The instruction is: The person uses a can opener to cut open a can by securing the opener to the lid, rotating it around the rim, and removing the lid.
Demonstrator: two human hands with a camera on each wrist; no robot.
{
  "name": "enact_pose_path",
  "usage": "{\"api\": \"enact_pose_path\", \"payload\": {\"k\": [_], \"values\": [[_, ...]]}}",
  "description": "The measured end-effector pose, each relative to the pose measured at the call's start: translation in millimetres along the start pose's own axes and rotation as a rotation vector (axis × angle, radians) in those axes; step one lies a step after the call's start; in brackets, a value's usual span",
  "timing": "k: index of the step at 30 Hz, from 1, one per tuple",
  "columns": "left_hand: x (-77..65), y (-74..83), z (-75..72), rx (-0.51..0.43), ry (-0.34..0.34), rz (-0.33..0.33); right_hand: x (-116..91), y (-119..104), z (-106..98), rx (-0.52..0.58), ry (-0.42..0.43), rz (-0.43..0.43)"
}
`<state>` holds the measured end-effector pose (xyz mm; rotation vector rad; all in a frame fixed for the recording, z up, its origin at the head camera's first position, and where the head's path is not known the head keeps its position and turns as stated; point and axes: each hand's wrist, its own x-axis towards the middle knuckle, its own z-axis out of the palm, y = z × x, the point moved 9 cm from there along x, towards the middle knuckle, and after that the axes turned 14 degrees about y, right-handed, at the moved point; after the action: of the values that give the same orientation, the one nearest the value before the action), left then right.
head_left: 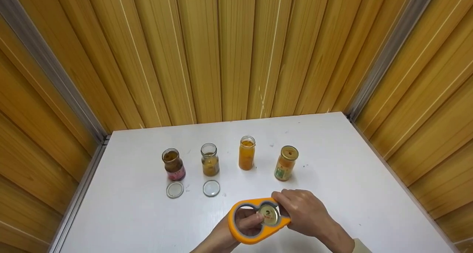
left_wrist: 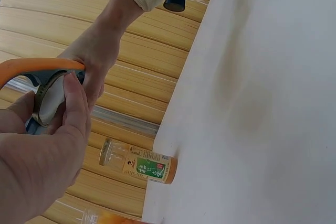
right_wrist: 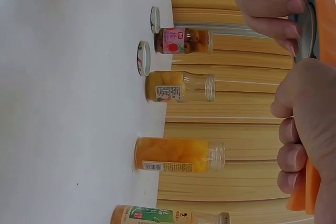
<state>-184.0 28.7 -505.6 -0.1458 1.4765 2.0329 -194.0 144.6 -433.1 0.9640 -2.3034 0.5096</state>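
Note:
My right hand [head_left: 306,212] grips the end of an orange jar opener [head_left: 242,239] with grey-lined openings, holding it above the table's front part. A gold jar lid [head_left: 269,214] sits in the opener's smaller opening. My left hand [head_left: 246,223] reaches up from below and pinches this lid, its thumb on the lid's top through the larger opening. In the left wrist view the lid's pale underside [left_wrist: 52,98] shows between the fingers, with no jar under it. The nearest jar, with a gold lid on and a green label [head_left: 283,170], stands beyond my right hand.
Three lidless jars stand in a row to the left: one with orange fruit [head_left: 246,156], one with yellow fruit [head_left: 210,166], one with dark fruit and a pink label [head_left: 175,168]. Two loose lids, the left lid [head_left: 174,190] and right lid [head_left: 211,188], lie before the latter two.

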Motion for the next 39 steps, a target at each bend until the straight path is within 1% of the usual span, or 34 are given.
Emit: {"api": "enact_pose_path", "payload": {"k": [3, 7, 13, 16, 18, 20, 23, 24, 26, 28, 30, 34, 35, 37, 39], "values": [[-0.1, 0.8, 3.0, -0.007, -0.031, 0.016, -2, 2, 2, 0.020, -0.005, 0.018], [0.1, -0.2, 7.8, -0.038, -0.091, 0.021, -5, 4, 6, 0.041, -0.015, 0.038], [-1.4, -6.8, 6.7, -0.072, -0.121, -0.022, -8, 5, 14, 0.074, -0.041, 0.057], [-1.6, -5.7, 9.2, -0.093, -0.166, -0.015, -9, 6, 15, 0.074, -0.048, 0.064], [-0.8, -5.4, 10.3, -0.109, -0.183, -0.006, -10, 7, 13, 0.067, -0.051, 0.068], [0.9, -7.2, 9.9, -0.115, -0.180, -0.004, -11, 9, 12, 0.053, -0.055, 0.071], [2.9, -11.3, 5.8, -0.101, -0.151, -0.012, -13, 10, 13, 0.027, -0.068, 0.082], [3.4, -12.8, 4.0, -0.088, -0.143, -0.015, -13, 10, 14, 0.021, -0.075, 0.086], [4.7, -15.7, -2.3, -0.046, -0.105, -0.021, -15, 10, 15, 0.017, -0.085, 0.096], [7.7, -18.6, -10.3, 0.022, -0.055, -0.023, -16, 10, 16, 0.013, -0.089, 0.105], [11.8, -19.9, -19.9, 0.106, 0.003, -0.009, -16, 11, 15, 0.016, -0.088, 0.114], [21.2, -17.4, -40.4, 0.285, 0.132, 0.044, -16, 15, 11, 0.014, -0.072, 0.133], [23.0, -16.0, -44.8, 0.316, 0.159, 0.057, -16, 16, 10, 0.012, -0.068, 0.136], [26.6, -13.1, -52.3, 0.370, 0.199, 0.068, -17, 19, 8, 0.000, -0.064, 0.149], [30.0, -9.3, -57.6, 0.409, 0.219, 0.074, -18, 22, 6, -0.012, -0.062, 0.162]]}}
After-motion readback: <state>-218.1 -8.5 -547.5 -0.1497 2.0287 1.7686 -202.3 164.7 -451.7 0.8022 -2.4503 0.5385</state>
